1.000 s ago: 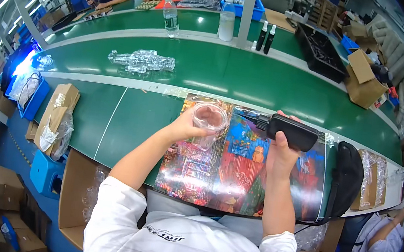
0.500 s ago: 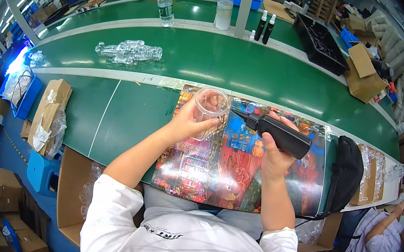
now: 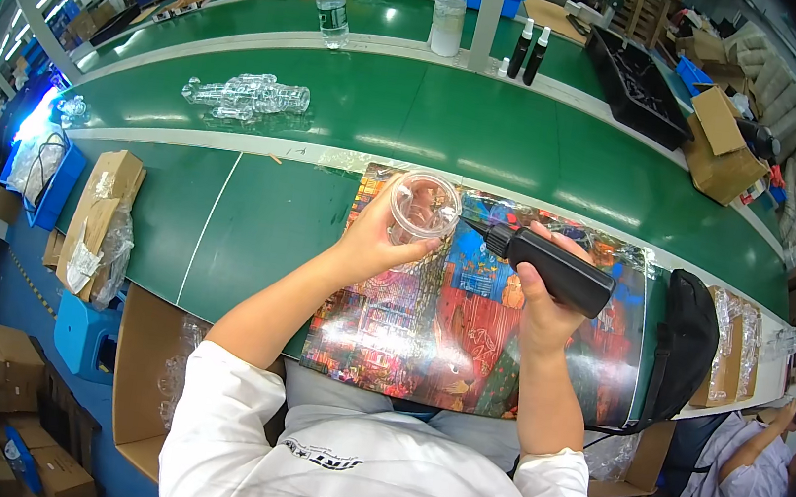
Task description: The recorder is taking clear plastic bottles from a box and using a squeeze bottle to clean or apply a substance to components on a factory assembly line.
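My left hand [image 3: 381, 239] is wrapped round a clear plastic cup-like piece [image 3: 426, 202], its round rim tilted up toward me. In my right hand [image 3: 546, 311] lies a black squeeze bottle [image 3: 562, 273] with a narrow pointed nozzle, held nearly level. The nozzle tip points left and sits close by the rim of the clear piece; whether they touch I cannot tell. Beneath both hands a glossy, colourful printed sheet [image 3: 387, 342] covers part of the green table.
Clear plastic figure-shaped parts [image 3: 250, 96] lie on the green belt [image 3: 377, 97] beyond the table. A water bottle [image 3: 332, 10] and two black spray bottles [image 3: 537, 57] stand on the far ledge. A black bag [image 3: 686, 348] is on my right, a cardboard box [image 3: 89, 236] on my left.
The clear piece has turned a little in my left hand, its rim now facing me more. My right hand and the black bottle have barely moved.
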`<state>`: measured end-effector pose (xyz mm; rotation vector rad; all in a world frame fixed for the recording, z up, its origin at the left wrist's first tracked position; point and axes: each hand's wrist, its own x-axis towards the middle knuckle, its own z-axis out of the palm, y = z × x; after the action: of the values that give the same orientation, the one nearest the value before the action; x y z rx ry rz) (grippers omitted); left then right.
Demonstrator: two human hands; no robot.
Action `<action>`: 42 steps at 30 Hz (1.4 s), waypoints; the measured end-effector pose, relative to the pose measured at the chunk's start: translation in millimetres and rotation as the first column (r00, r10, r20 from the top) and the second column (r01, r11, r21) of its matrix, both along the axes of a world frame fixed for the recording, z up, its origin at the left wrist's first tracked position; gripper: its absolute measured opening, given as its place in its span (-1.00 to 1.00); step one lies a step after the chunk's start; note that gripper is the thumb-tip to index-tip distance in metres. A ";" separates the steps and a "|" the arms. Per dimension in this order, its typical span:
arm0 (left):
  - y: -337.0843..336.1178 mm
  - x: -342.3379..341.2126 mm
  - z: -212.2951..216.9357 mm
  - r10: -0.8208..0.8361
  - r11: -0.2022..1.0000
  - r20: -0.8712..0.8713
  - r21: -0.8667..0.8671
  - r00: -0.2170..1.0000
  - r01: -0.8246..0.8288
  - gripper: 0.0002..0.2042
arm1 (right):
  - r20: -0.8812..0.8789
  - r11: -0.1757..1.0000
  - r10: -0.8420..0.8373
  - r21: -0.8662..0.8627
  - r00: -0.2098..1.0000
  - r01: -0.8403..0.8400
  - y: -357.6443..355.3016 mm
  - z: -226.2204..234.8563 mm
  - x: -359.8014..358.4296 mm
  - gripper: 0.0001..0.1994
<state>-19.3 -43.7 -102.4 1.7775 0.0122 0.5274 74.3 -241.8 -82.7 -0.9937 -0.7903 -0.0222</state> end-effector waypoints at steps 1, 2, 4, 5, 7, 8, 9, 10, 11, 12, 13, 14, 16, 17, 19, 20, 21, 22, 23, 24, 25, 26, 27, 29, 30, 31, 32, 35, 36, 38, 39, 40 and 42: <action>-0.1 -0.1 0.5 0.008 1.000 0.005 0.019 1.000 -0.008 -0.43 | -0.001 1.000 0.000 -0.002 1.000 0.000 0.1 0.2 -0.1 -0.55; -0.1 -0.2 0.9 0.016 0.999 0.011 0.037 1.000 -0.017 -0.42 | -0.001 1.000 0.000 -0.002 1.000 0.000 0.1 -0.2 0.1 -0.55; 0.0 -0.2 1.3 0.030 0.998 0.017 0.055 0.999 -0.030 -0.42 | 0.013 1.000 0.000 -0.007 1.000 0.000 -0.2 -1.4 0.8 -0.55; 0.0 -0.1 1.3 0.043 0.996 0.023 0.072 0.999 -0.044 -0.41 | 0.020 1.000 0.000 -0.010 1.000 0.000 -0.3 -1.9 1.0 -0.55; 0.1 0.1 1.5 0.056 0.994 0.029 0.089 0.998 -0.058 -0.41 | 0.009 1.000 0.006 -0.011 1.000 -0.006 -0.4 -1.3 0.2 -0.55; 0.3 0.4 1.7 0.055 0.993 0.034 0.100 0.998 -0.059 -0.40 | -0.002 1.000 0.011 -0.012 1.000 -0.011 -0.4 -0.9 -0.3 -0.55; 0.5 0.7 1.9 0.055 0.992 0.038 0.111 0.998 -0.059 -0.40 | -0.013 1.000 0.016 -0.013 1.000 -0.017 -0.4 -0.8 -0.5 -0.56; 0.7 0.7 2.2 0.055 0.991 0.043 0.122 0.998 -0.060 -0.40 | -0.013 1.000 0.017 -0.012 1.000 -0.017 -0.4 -0.8 -0.6 -0.56; 1.1 1.0 1.3 0.055 0.991 0.043 0.122 0.998 -0.060 -0.40 | -0.008 1.000 0.017 -0.013 1.000 -0.017 -0.4 -0.7 -0.6 -0.56; 1.8 1.6 -1.0 0.056 0.991 0.051 0.118 0.997 -0.061 -0.40 | -0.004 1.000 0.017 -0.013 1.000 -0.017 -0.4 -0.6 -0.6 -0.56; 2.5 2.1 -3.3 0.056 0.992 0.059 0.113 0.997 -0.063 -0.40 | 0.001 1.000 0.017 -0.013 1.000 -0.017 -0.4 -0.5 -0.5 -0.57; 2.7 2.4 -4.2 0.057 0.992 0.066 0.109 0.996 -0.064 -0.40 | 0.001 1.000 0.017 -0.013 1.000 -0.017 -0.3 -0.7 0.0 -0.57; 0.5 2.0 -1.1 0.056 0.993 0.058 0.099 0.997 -0.061 -0.39 | 0.052 1.000 0.018 -0.023 0.998 -0.017 -0.4 -2.4 1.8 -0.57; -0.9 1.6 1.1 0.055 0.994 0.051 0.090 0.997 -0.059 -0.38 | 0.078 0.999 0.019 -0.027 0.997 -0.017 -0.4 -2.9 2.2 -0.58; -1.5 1.9 0.8 0.053 0.995 0.042 0.080 0.998 -0.057 -0.38 | 0.095 0.999 0.020 -0.038 0.995 -0.016 -0.7 -1.4 1.3 -0.58; -0.6 2.4 -1.0 0.052 0.995 0.050 0.085 0.997 -0.056 -0.37 | 0.113 0.999 0.023 -0.047 0.993 -0.017 -0.5 0.2 0.6 -0.59; 0.0 2.9 -2.3 0.051 0.994 0.057 0.090 0.997 -0.056 -0.37 | 0.131 0.998 0.026 -0.057 0.991 -0.018 -0.4 1.0 0.1 -0.59; 0.6 3.1 -3.3 0.049 0.994 0.064 0.095 0.997 -0.055 -0.37 | 0.131 0.998 0.026 -0.056 0.991 -0.019 -0.7 1.0 -0.2 -0.59; 1.1 2.9 -4.4 0.050 0.994 0.064 0.095 0.997 -0.056 -0.37 | 0.132 0.997 0.025 -0.077 0.991 -0.015 -1.6 0.9 -0.6 -0.59; 1.4 2.6 -4.8 0.048 0.992 0.062 0.115 0.997 -0.055 -0.36 | 0.133 0.995 0.025 -0.097 0.991 -0.012 -2.5 0.7 -1.2 -0.58; 1.6 3.0 -4.6 0.045 0.989 0.061 0.135 0.997 -0.053 -0.36 | 0.135 0.993 0.023 -0.118 0.991 -0.007 -2.9 0.3 -1.1 -0.58; 1.5 3.3 -3.7 0.042 0.987 0.059 0.155 0.997 -0.051 -0.36 | 0.135 0.993 0.023 -0.118 0.991 -0.007 -3.0 0.3 -1.2 -0.58; 0.9 3.2 -3.1 0.042 0.987 0.059 0.154 0.997 -0.050 -0.36 | 0.142 0.992 0.024 -0.125 0.990 -0.006 -3.2 0.5 -1.4 -0.58; -1.6 2.6 -1.5 0.060 0.988 0.042 0.142 0.997 -0.065 -0.37 | 0.154 0.990 0.027 -0.140 0.988 -0.005 -3.6 0.5 -1.6 -0.58; -2.0 2.0 0.2 0.071 0.988 0.033 0.138 0.997 -0.075 -0.37 | 0.154 0.990 0.028 -0.139 0.988 -0.007 -2.7 1.1 -1.6 -0.58; -1.8 1.6 0.6 0.072 0.987 0.033 0.139 0.997 -0.076 -0.37 | 0.163 0.993 0.029 -0.116 0.986 -0.010 -1.2 1.8 -1.6 -0.59; -1.5 1.4 0.7 0.073 0.988 0.024 0.131 0.997 -0.075 -0.37 | 0.171 0.996 0.029 -0.094 0.985 -0.013 0.3 2.5 -1.5 -0.60; -1.4 1.1 1.1 0.072 0.991 0.006 0.116 0.997 -0.072 -0.36 | 0.198 0.996 0.010 -0.089 0.980 0.008 1.5 2.7 0.4 -0.62; -2.0 1.1 1.0 0.077 0.988 0.008 0.131 0.997 -0.077 -0.36 | 0.216 0.994 -0.009 -0.108 0.976 0.033 1.2 1.9 1.3 -0.63; -2.7 1.2 1.3 0.088 0.983 0.011 0.161 0.996 -0.089 -0.35 | 0.235 0.990 -0.029 -0.125 0.971 0.059 1.5 0.9 2.1 -0.63; -2.0 1.3 1.0 0.088 0.983 0.012 0.162 0.996 -0.088 -0.35 | 0.252 0.988 -0.049 -0.129 0.966 0.084 2.0 0.5 2.3 -0.64; -1.3 0.9 -0.1 0.079 0.981 0.018 0.177 0.997 -0.081 -0.35 | 0.269 0.985 -0.069 -0.134 0.961 0.108 1.9 0.2 2.3 -0.65; 0.2 0.3 -1.4 0.063 0.976 0.031 0.208 0.998 -0.068 -0.34 | 0.287 0.981 -0.089 -0.138 0.954 0.133 1.7 0.6 2.4 -0.66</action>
<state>-19.0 -43.5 -103.7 1.9807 -0.0008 0.6160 76.7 -240.1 -82.2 -1.1995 -1.0053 -0.2055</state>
